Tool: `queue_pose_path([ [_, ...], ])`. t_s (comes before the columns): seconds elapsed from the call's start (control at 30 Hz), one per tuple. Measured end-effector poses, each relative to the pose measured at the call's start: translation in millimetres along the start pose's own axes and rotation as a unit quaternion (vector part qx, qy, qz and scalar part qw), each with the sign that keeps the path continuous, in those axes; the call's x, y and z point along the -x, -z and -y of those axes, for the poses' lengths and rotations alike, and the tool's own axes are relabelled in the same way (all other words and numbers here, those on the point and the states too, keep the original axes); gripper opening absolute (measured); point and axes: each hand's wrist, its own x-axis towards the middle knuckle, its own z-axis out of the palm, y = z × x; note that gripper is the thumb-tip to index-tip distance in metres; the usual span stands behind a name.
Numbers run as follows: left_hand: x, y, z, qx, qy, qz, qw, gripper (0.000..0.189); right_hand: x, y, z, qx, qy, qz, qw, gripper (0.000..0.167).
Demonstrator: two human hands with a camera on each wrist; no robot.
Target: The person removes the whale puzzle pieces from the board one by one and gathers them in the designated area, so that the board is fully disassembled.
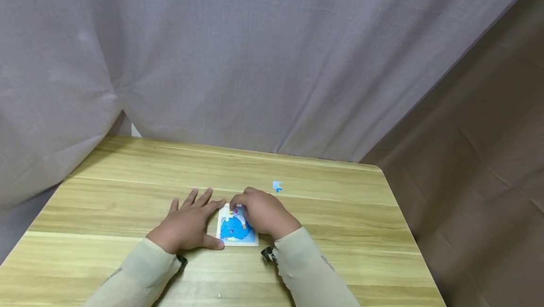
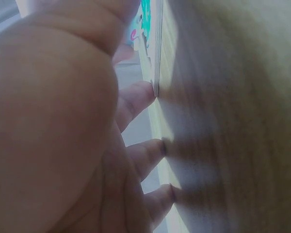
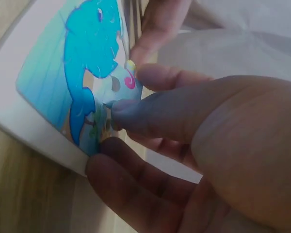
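Observation:
A small jigsaw puzzle (image 1: 235, 229) with a blue cartoon animal lies in a white-edged frame on the table. My left hand (image 1: 187, 224) is spread at its left side, with thumb and index finger touching the frame's edge. In the left wrist view the fingertips (image 2: 138, 97) rest along the tabletop by the thin board. My right hand (image 1: 267, 213) bends over the puzzle's upper right part. The right wrist view shows its thumb (image 3: 131, 114) and fingers pinching a puzzle piece (image 3: 106, 124) at the picture's corner; the fingers partly hide that piece. Pale gaps show between some pieces.
One loose blue-and-white puzzle piece (image 1: 277, 185) lies beyond the right hand. The wood-grain table (image 1: 340, 212) ends at a grey curtain (image 1: 238, 61) behind, and a brown cloth (image 1: 480, 165) hangs on the right.

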Motion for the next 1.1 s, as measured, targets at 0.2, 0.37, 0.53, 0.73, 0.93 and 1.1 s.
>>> queue_pose_path([
  [0.2, 0.0, -1.5, -1.1, 0.001, -0.002, 0.000, 1.0000, 0.116, 3.6, -2, -7, -0.027, 0.017, -0.011, 0.9994, 0.031],
  [0.37, -0.1, -1.9, -2.9, 0.002, -0.002, 0.001, 1.0000, 0.116, 7.2, -3, -10, -0.041, 0.004, -0.017, 0.9990, 0.032],
  [0.53, 0.0, -1.6, -3.1, 0.007, 0.005, 0.006, 0.9999, 0.117, 10.5, 2, -13, -0.080, 0.020, -0.021, 0.9964, 0.018],
  [0.73, -0.4, -1.9, -2.2, 0.004, 0.006, 0.000, 1.0000, 0.119, 18.4, 20, -26, -0.169, 0.017, -0.056, 0.9838, 0.013],
  [0.93, -0.9, -2.0, -1.8, 0.003, 0.003, -0.003, 1.0000, 0.119, 31.0, 41, -49, -0.210, -0.036, -0.141, 0.9668, 0.015],
  [1.1, -0.6, -1.7, -0.6, 0.005, 0.005, 0.000, 1.0000, 0.120, 35.2, 49, -71, -0.250, -0.084, -0.176, 0.9485, 0.018],
])
